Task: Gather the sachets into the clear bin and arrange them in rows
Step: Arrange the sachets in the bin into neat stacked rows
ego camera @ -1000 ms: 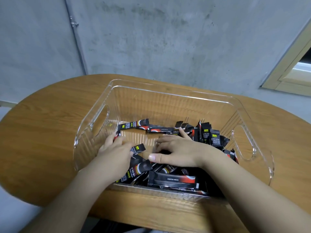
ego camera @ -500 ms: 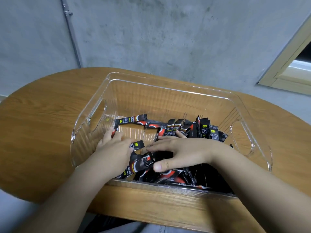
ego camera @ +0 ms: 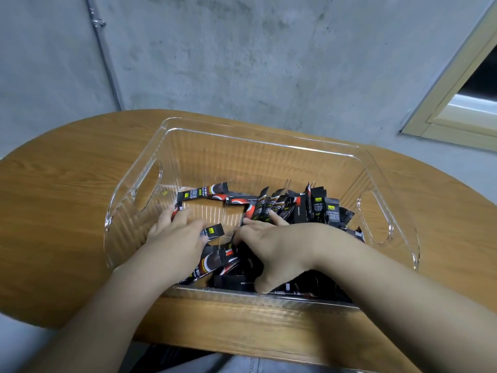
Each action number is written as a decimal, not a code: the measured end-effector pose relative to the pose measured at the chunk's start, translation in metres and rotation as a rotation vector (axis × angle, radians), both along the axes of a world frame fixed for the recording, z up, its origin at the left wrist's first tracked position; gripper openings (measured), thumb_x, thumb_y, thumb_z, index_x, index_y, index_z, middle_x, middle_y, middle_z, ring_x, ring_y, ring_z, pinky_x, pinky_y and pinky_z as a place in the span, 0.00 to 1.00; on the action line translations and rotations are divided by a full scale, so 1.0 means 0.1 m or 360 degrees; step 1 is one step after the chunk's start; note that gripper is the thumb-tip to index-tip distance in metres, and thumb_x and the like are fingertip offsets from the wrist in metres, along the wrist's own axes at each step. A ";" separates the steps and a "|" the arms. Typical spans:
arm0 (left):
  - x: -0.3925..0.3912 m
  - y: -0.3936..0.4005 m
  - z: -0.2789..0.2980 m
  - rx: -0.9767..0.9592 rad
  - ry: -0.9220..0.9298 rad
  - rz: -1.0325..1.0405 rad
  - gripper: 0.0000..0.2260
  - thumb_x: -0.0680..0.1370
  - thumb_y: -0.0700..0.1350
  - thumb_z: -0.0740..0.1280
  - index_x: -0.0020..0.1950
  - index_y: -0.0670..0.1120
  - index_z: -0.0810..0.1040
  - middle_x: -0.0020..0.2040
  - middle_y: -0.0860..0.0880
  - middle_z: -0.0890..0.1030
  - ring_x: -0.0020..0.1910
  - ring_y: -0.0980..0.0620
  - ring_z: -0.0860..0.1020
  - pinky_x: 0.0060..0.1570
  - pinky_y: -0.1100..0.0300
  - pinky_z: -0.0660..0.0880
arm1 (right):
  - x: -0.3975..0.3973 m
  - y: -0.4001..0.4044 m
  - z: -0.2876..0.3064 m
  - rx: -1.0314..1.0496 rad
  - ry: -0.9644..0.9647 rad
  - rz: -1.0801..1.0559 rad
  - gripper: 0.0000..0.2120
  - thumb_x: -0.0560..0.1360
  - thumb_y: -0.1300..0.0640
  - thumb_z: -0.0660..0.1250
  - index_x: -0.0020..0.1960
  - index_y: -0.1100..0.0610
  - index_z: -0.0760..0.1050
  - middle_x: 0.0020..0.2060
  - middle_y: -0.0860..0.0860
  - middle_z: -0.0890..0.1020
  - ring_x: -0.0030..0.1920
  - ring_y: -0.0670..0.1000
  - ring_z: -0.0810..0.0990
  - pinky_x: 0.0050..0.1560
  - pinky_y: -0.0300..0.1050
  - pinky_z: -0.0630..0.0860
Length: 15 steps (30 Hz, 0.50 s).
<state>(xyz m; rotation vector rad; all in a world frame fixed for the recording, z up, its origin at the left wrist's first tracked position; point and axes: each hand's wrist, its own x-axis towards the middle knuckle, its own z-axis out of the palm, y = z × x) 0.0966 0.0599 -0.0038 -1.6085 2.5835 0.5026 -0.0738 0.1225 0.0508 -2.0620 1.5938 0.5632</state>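
Two hands I watch remotely: left hand (ego camera: 178, 239) stays flat on sachets (ego camera: 317, 210); right hand (ego camera: 279, 244), thumb now lower, presses them inside clear bin (ego camera: 258, 141).

A plain, unfinished-looking indoor room is showing here, more utility space or bare workroom than furnished home. A rough grey concrete wall (ego camera: 269, 55) is filling the upper half of the frame, with a thin metal conduit pipe (ego camera: 103, 52) clamped to it and running down at upper left. A cream-painted window frame (ego camera: 457, 103) is cutting in at the right edge. An oval wood-grain table (ego camera: 61, 200) is standing against the wall below.
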 end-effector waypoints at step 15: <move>0.11 -0.02 -0.04 0.0087 -0.0118 -0.0096 0.20 0.82 0.56 0.49 0.73 0.67 0.51 0.78 0.52 0.42 0.75 0.47 0.35 0.74 0.45 0.46 | -0.11 0.15 -0.14 -0.0382 -0.0009 0.0085 0.27 0.71 0.33 0.61 0.67 0.43 0.69 0.50 0.42 0.64 0.66 0.48 0.61 0.72 0.59 0.31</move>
